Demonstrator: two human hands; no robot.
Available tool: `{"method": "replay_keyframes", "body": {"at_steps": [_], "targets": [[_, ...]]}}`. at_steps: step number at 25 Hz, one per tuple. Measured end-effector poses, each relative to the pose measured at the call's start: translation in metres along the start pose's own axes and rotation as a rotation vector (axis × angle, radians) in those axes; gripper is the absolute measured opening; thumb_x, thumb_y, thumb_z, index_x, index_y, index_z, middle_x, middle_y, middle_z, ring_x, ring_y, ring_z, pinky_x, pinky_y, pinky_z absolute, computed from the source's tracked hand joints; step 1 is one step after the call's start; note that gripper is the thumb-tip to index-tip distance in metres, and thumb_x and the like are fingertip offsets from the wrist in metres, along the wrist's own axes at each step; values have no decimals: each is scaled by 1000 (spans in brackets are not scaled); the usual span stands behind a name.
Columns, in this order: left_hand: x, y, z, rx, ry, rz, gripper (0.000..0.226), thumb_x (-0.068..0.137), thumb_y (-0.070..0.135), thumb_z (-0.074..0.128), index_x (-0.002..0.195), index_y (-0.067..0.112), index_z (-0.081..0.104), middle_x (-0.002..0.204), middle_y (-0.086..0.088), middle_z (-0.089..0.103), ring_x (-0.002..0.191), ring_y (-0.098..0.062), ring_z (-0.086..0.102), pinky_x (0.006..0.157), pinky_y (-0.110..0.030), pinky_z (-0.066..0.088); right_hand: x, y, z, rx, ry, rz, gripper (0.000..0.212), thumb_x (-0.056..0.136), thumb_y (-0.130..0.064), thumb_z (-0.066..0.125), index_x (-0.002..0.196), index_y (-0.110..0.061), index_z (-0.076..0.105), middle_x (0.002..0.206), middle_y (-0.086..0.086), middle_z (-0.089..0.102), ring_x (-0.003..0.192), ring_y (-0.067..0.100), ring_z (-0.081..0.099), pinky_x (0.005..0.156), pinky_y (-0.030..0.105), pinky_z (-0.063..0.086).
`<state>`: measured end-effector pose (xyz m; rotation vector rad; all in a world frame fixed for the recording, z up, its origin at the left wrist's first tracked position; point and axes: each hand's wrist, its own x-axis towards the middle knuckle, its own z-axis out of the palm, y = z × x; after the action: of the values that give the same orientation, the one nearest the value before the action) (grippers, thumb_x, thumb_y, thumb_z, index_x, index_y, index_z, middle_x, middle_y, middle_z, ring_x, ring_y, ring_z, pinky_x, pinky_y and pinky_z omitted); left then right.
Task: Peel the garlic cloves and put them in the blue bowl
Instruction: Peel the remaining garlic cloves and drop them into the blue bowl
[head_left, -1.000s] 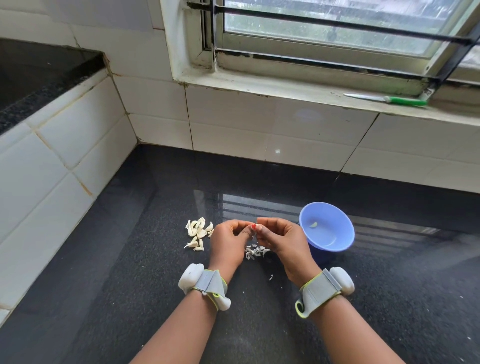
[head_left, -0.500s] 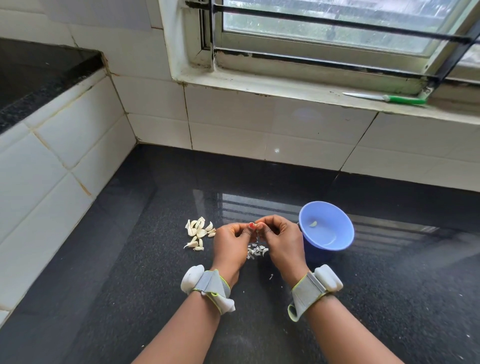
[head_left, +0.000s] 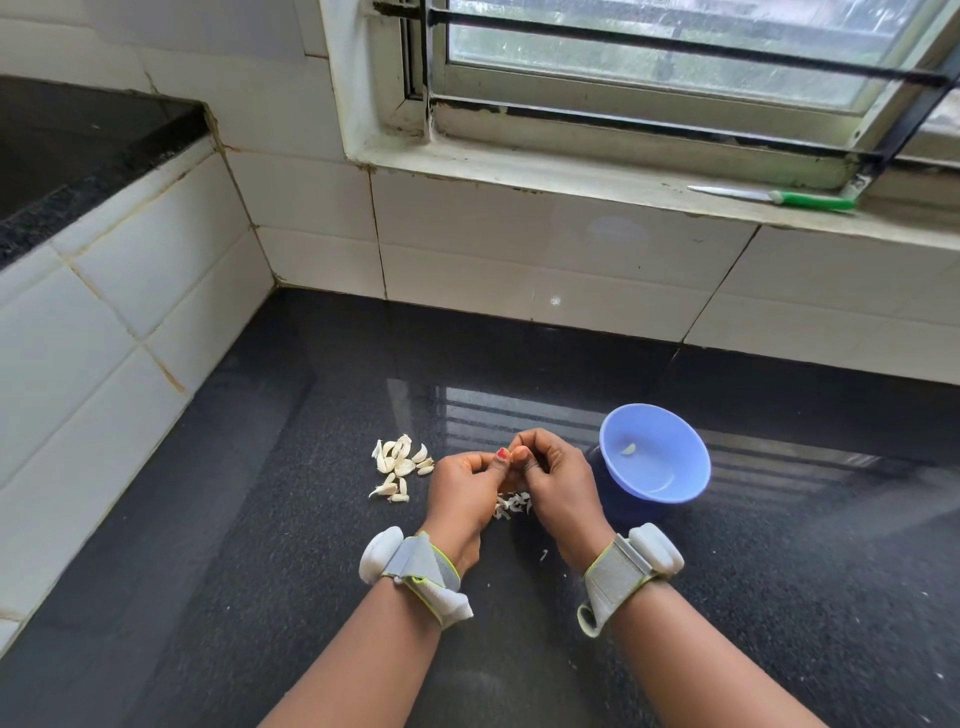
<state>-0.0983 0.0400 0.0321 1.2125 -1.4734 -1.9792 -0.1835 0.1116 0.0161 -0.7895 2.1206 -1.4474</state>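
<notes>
Head view, lower centre of the frame: the left hand (head_left: 464, 486) and right hand (head_left: 555, 480) are bunched together with thumbs and fingertips meeting, curled as if pinching one clove between them, though the clove itself is hidden inside the fingers. Since a second ago the right hand has drawn in from the bowl side to sit tight against the left, and the wrists have shifted a little; nothing else on the counter has moved. My reading is that peeling of this clove is under way, not finished, with most of the job ahead. The blue bowl (head_left: 670, 486), smooth plastic and round, stands just right of the hands and holds a single pale peeled clove (head_left: 629, 449). Left of the hands lies the heap of unpeeled cloves (head_left: 399, 465), curved, pointed and papery white. Thin skin scraps (head_left: 511, 505) lie beneath the hands on the glossy black speckled countertop (head_left: 260, 545). A green-handled knife (head_left: 779, 198) lies on the window sill, upper right.
</notes>
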Motion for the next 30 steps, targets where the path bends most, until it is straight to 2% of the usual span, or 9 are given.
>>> {"method": "replay_keyframes", "body": {"at_steps": [2,5,7,10,15,18,22,30], "targets": [[2,1,-6,156,30,103,15,88,20,65,82,10,75,77,-7,74,73,-17,68,75,-33,55,3,0,-3,-4,24,6,21,90,-11,65,77,-27,68,76,-5,71,75,12,68,74,38,58],[1,8,-15,443,79,274,11,85,23,69,86,16,77,77,4,73,71,-9,66,70,-24,51,3,0,-6,74,51,44,11,87,-16,72,78,-22,72,74,-4,73,72,8,67,74,34,58],[-2,12,-16,533,78,325,10,84,23,69,87,17,77,78,5,73,70,-6,64,67,-18,48,0,-2,-7,226,21,102,4,86,-14,72,83,-15,74,78,3,74,75,14,70,77,36,59],[-7,13,-13,641,77,380,10,83,24,69,87,19,77,80,5,74,72,-6,65,68,-20,48,-1,-5,-8,379,-7,156,2,86,-8,70,85,-9,73,80,10,74,78,21,71,76,35,59],[-8,15,-10,679,120,406,11,83,23,68,86,17,76,82,2,74,76,-11,66,70,-26,49,-1,-9,-11,469,-90,195,17,84,3,69,97,-8,73,93,14,75,87,20,72,76,27,58],[-9,14,-9,701,128,434,12,83,22,66,85,15,76,83,-1,73,78,-16,66,71,-32,51,-1,-11,-13,484,-112,190,19,84,4,69,99,-5,73,94,14,75,87,18,72,72,22,56],[-8,13,-9,741,137,486,12,82,19,66,86,13,76,87,-5,72,81,-21,65,73,-34,50,-3,-12,-15,484,-121,184,20,83,4,69,103,0,71,94,16,75,87,21,73,72,23,57],[-6,10,-12,820,145,548,11,83,21,66,86,13,74,87,-5,69,80,-22,63,72,-33,47,-6,-14,-15,489,-122,180,20,83,4,69,102,-1,71,93,16,75,87,22,73,72,23,57]]}}
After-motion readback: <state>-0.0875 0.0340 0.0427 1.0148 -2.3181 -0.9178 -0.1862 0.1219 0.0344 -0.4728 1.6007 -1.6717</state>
